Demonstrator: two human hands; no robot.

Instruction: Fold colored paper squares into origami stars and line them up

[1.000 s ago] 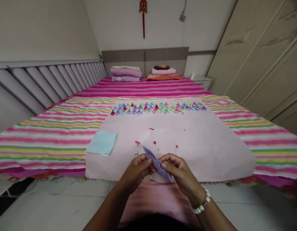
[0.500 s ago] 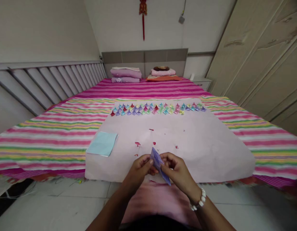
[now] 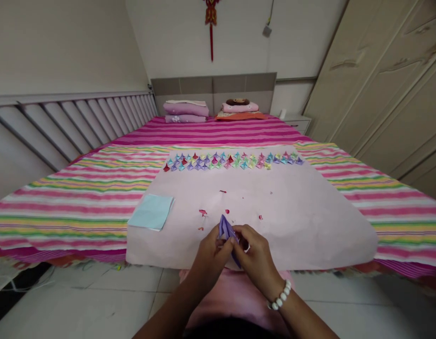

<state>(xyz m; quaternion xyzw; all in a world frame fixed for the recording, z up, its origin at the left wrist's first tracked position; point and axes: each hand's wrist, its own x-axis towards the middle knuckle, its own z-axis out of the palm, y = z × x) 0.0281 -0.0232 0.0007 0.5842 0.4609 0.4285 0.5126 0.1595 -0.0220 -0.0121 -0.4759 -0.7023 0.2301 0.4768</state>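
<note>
Closer together than half a second ago, your left hand and right hand bring their thumbs almost tip to tip. You pinch the purple folded paper between the fingers of both, over the near part of the pale sheet. Light-blue paper lies left; colourful folded pieces line the far edge.

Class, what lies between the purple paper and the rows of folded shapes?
In the head view, small red scraps lie there on the pale sheet.
</note>
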